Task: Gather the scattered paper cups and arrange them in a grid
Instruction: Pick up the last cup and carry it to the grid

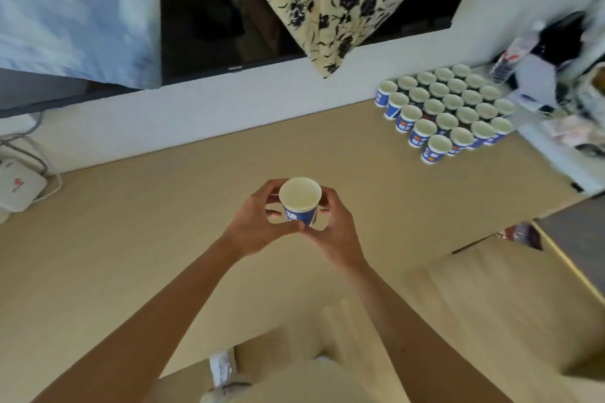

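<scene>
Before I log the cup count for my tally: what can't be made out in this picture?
Head view:
Blue-and-white paper cup: base hidden by the left hand and right hand gripping it; print too blurred.
Grid of blue paper cups: inner cups' sides hidden by neighbours.
Dark and white clutter on the right: motion-blurred, cut by the edge.
</scene>
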